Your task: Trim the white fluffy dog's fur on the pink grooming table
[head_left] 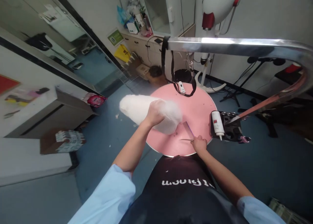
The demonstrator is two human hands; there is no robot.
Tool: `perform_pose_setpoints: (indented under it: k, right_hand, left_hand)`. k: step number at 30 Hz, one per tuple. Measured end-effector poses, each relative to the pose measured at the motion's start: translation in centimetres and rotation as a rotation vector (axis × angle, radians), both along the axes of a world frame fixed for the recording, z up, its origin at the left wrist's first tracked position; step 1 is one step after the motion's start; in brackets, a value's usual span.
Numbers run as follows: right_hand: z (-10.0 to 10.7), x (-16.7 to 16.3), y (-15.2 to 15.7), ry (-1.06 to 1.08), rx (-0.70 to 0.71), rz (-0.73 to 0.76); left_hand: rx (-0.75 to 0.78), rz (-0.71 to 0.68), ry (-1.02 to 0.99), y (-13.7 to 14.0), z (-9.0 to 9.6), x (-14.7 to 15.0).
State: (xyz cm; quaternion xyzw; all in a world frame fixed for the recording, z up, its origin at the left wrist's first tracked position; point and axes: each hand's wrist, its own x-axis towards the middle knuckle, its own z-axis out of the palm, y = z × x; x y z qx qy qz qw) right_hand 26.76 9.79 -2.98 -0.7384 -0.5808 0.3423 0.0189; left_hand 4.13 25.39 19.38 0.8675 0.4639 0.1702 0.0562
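A fluffy white dog (138,107) is on the round pink table (200,103), its body reaching past the left edge. Its face and legs cannot be made out. My left hand (156,113) rests on the dog's coat with curled fingers that grip the fur, partly sunk in it. Low over the table's front right, my right hand (199,144) is closed around a purple comb (188,128) and a pair of scissors (186,140). The comb points up toward the dog; the thin scissor blades point left, apart from the coat.
A metal arm (230,45) with a black hanging loop (172,67) spans above the table. At the right edge, a black holder (231,129) carries a white squeeze bottle (217,123). Behind stands a white-and-red dryer (217,5). A brown animal (156,75) is on the floor beyond.
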Motion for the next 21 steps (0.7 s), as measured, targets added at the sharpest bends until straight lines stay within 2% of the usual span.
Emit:
perform_pose_setpoints:
  k: [2,5,8,12,16,21]
  right_hand:
    - [0.6,0.3,-0.4,-0.127,-0.082,-0.09]
    - [1.3,-0.4,-1.2,-0.138,-0.154,-0.203]
    - [1.8,-1.7,-3.3,-0.095,-0.131,-0.269]
    - [2.1,-4.0,-5.8,0.113,-0.03,-0.462]
    - [2.5,-5.0,-4.5,0.145,-0.03,-0.591]
    - [2.6,-4.3,-1.9,0.238,-0.01,-0.593]
  left_hand:
    - [-0.005,-0.045,0.015,0.7,0.3,0.8]
    - [-0.009,-0.08,0.0,1.7,1.0,1.8]
    - [-0.01,-0.095,-0.055,2.1,1.6,1.9]
    - [-0.014,-0.066,-0.119,2.5,1.5,0.2]
    - [-0.069,-0.021,-0.188,2.7,1.4,-2.3]
    - [-0.118,0.041,-0.236,2.3,1.9,-4.5]
